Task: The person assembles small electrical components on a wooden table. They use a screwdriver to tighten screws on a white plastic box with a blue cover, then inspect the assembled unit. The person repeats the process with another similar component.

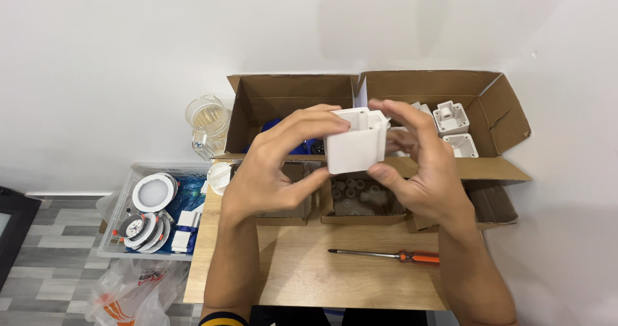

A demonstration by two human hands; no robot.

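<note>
While both hands (pixel 270 171) (pixel 418 165) grip a white box (pixel 357 140), a screwdriver (pixel 386 256) lies on the wooden table (pixel 302 274) against white walls.

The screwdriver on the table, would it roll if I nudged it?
The screwdriver lies flat on the wooden table, and its shaft and orange handle look round, so it would probably roll sideways. It looks stiff and likely light.

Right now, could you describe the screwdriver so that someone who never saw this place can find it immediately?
Look at the small wooden table against the white wall, crowded at the back with open cardboard boxes. On its bare front part, below the person's right hand, lies the screwdriver. It is the only tool there: a thin metal shaft pointing left and an orange handle.
</note>
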